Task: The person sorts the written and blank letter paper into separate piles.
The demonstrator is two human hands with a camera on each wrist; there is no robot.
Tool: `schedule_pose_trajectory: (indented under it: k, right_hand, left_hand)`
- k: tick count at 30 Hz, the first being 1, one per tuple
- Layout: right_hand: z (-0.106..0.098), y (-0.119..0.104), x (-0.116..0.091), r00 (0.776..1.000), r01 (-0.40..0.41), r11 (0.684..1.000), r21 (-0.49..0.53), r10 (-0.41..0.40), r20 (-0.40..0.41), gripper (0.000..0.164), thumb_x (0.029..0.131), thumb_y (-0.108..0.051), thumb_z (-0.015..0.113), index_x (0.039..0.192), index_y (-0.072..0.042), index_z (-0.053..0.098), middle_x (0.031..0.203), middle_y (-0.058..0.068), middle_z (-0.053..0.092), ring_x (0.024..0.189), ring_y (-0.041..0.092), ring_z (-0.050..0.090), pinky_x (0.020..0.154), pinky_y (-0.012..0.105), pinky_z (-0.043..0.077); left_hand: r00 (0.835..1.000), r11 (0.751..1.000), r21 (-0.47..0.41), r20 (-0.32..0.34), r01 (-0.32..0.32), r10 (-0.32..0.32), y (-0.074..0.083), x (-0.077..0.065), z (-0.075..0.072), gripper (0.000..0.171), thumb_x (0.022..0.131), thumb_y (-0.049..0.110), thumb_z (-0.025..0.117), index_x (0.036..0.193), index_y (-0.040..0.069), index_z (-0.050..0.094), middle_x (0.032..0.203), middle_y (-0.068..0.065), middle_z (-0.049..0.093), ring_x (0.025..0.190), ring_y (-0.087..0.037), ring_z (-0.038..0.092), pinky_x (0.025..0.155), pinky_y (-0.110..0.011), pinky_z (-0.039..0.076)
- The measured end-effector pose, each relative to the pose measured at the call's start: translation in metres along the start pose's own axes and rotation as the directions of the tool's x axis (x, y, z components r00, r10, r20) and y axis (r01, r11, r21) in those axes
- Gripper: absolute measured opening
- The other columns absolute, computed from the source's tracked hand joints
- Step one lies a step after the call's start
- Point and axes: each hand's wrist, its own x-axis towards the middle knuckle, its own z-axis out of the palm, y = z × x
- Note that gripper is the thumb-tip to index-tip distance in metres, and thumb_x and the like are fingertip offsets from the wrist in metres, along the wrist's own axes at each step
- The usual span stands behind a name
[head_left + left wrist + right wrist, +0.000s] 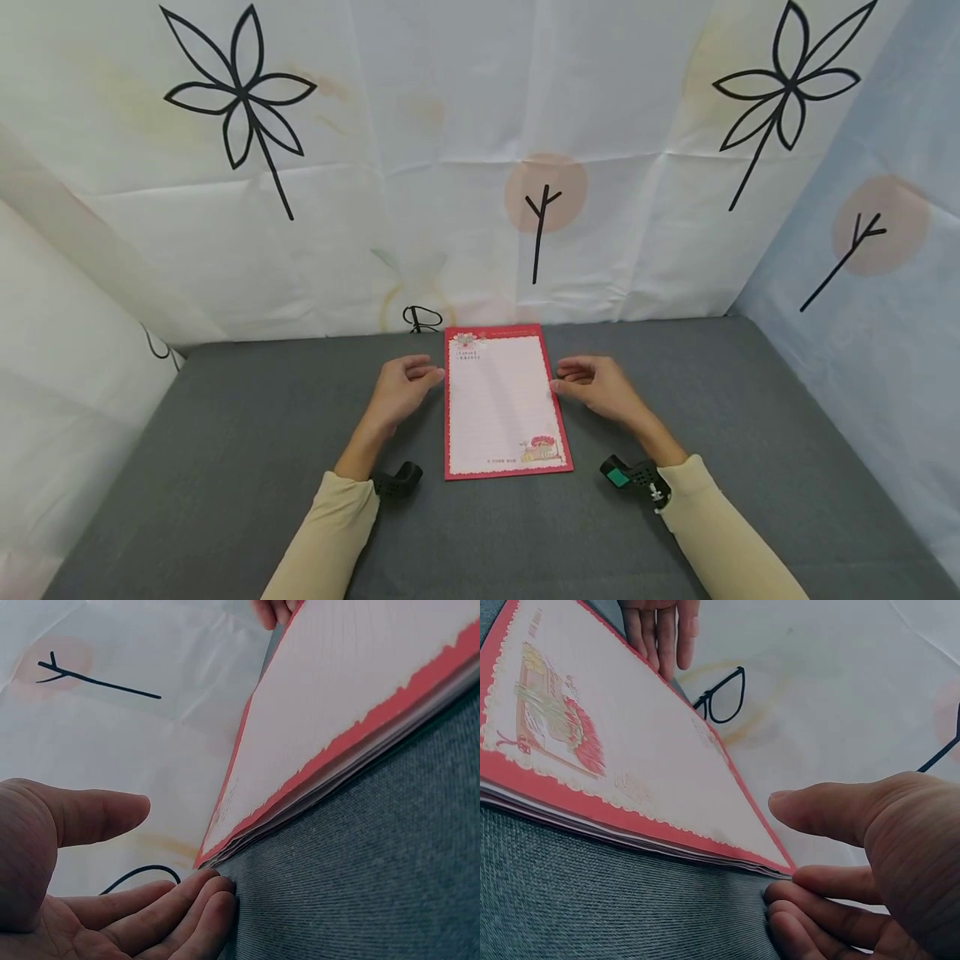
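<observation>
A writing pad (498, 400) with a red border, faint ruled lines and a small house picture lies flat on the grey table. Several layered sheets show along its side in both wrist views. My left hand (403, 389) is beside the pad's left edge, thumb apart from the fingers. In the left wrist view, the fingertips (217, 889) rest on the cloth near a pad corner. Beside the right edge is my right hand (600, 386), thumb raised above loosely bent fingers. Its fingertips (784, 892) are close to the pad's edge; whether they touch it I cannot tell. Neither hand holds anything.
Dark grey cloth covers the table (247, 467). A white curtain (420, 192) printed with leaves and trees hangs behind it, with more fabric at both sides. Black bands with small devices (401, 481) sit on both wrists, below cream sleeves (322, 533).
</observation>
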Motion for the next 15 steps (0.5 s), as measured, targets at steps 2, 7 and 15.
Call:
schedule_pose_trajectory:
  k: [2,7,15]
  right_hand:
    - [0.0010,0.0003,0.0004,1.000,-0.008,1.000,-0.006,0.008,0.003,0.049,0.093,-0.017,0.076,0.130,0.011,0.061,0.118,0.023,0.067,0.105,0.033,0.065,0.090,0.045,0.054]
    - [0.0039,0.0005,0.0016,1.000,-0.021,1.000,-0.017,0.021,0.006,0.049,0.092,-0.018,0.077,0.130,0.010,0.062,0.119,0.022,0.067,0.105,0.031,0.064,0.090,0.042,0.054]
    - [0.0059,0.0000,0.0017,1.000,-0.012,0.999,-0.042,0.012,-0.001,0.047,0.092,-0.018,0.077,0.128,0.010,0.063,0.117,0.021,0.067,0.102,0.029,0.063,0.087,0.037,0.054]
  left_hand:
    - [1.000,1.000,-0.007,0.010,0.003,-0.003,-0.0001,0.0002,0.0002,0.054,0.100,0.020,0.066,0.145,-0.006,0.049,0.133,-0.024,0.062,0.125,-0.035,0.059,0.101,-0.050,0.050]
    - [1.000,1.000,-0.014,0.019,0.013,-0.012,0.0005,0.0000,0.0005,0.054,0.100,0.019,0.066,0.144,-0.007,0.049,0.133,-0.024,0.062,0.126,-0.035,0.059,0.102,-0.050,0.049]
    - [0.999,1.000,-0.023,0.032,0.012,-0.012,0.0023,-0.0005,-0.0005,0.053,0.100,0.019,0.066,0.143,-0.008,0.050,0.133,-0.024,0.062,0.124,-0.034,0.060,0.102,-0.050,0.049]
